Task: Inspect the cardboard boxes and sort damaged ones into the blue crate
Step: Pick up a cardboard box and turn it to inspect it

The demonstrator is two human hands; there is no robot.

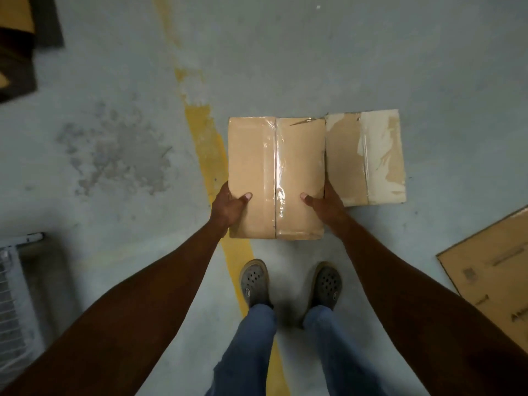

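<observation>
Both hands (228, 208) around taped cardboard box (275, 178)

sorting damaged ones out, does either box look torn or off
Yes: the taped brown cardboard box held in both hands shows a small tear at its far edge; the brown cardboard box with torn white patches on the floor looks stripped.

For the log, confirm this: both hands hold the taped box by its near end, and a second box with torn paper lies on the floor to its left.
Wrong side. In the head view the second box lies to the right of the taped box. The rest stands: left hand and right hand hold its near end.
</observation>
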